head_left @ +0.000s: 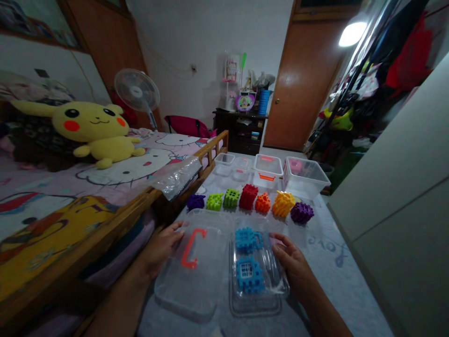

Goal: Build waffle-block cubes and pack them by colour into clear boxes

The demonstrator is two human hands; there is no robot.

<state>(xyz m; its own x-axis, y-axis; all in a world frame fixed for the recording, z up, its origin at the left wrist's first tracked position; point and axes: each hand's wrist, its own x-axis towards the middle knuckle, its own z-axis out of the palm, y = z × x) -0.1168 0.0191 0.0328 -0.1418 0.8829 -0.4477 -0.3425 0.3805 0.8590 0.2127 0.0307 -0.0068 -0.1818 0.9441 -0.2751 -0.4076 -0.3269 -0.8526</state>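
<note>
My left hand (164, 248) grips the left edge of a frosted plastic lid (210, 276) with an orange-red handle (189, 248). Its thumb is hidden from sight. My right hand (293, 262) is closed on the right side of a clear plastic box (275, 281). Blue interlocking toy blocks (249, 275) show through the box, in two groups, one behind the other. Lid and box lie side by side near the front of the table. Just beyond them runs a row of block clusters, among them a red one (249, 196), a yellow one (283, 203) and a purple one (302, 213).
Behind the row stand clear containers, including a box with orange latches (268, 166) and a larger open bin (305, 175). A wooden bed rail (210, 157) borders the table's left, with a plastic bag (178, 178) over it. A white cabinet (396, 178) rises at right.
</note>
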